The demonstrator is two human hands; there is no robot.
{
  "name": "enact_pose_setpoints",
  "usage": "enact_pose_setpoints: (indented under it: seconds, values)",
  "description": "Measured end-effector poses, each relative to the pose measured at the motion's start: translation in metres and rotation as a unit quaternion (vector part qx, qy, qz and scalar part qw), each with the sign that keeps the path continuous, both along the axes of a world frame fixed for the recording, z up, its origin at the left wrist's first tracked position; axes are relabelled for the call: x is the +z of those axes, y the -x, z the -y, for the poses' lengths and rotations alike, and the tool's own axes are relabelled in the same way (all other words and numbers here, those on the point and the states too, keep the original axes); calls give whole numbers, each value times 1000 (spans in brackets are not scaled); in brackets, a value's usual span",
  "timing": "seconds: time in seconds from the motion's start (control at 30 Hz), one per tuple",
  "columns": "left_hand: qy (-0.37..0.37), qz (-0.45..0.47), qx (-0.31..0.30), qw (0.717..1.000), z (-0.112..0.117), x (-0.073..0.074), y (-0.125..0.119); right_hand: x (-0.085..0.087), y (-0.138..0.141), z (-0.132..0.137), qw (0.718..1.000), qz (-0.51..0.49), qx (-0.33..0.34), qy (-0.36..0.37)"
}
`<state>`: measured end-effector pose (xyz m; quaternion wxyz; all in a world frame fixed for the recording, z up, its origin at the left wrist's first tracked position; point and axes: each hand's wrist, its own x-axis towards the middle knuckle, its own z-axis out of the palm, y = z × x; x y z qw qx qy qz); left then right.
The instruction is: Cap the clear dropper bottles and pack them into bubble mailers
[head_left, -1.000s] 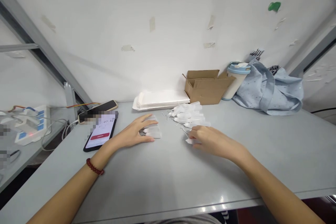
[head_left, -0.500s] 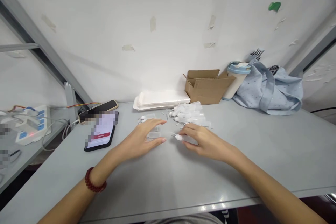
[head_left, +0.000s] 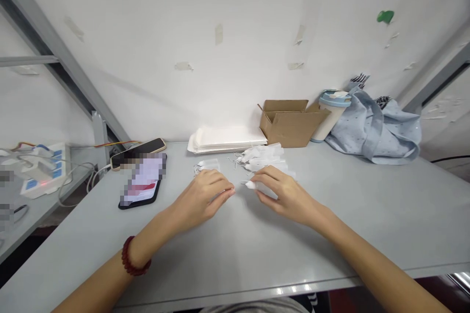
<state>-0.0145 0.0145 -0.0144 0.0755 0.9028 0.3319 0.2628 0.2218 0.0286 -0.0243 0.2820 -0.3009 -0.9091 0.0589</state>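
Our left hand (head_left: 205, 196) curls its fingers together on the smooth grey table (head_left: 235, 249), whether over a vial we cannot tell. Our right hand (head_left: 284, 194) pinches a white-capped vial (head_left: 252, 185) by its clear body, cap turned leftward where the other hand can reach it. Beyond, slim translucent vials (head_left: 262, 155) lie heaped within reach, before white foam trays (head_left: 227, 138).

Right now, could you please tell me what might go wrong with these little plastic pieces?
The small white-tipped piece pinched in the right hand could slip and roll away. That hand might scatter the loose pile behind it. The phone lies near the left forearm and could get nudged.
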Motion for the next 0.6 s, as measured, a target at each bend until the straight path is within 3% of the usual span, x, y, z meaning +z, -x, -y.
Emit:
enact_pose_setpoints:
  seconds: [0.27,0.6]
  values:
    - [-25,7,19,999,-1,-11,-5,0,1,3,999,-24,31,-6]
    - [-30,50,14,998,2,-11,-6,1,1,4,999,-31,40,4]
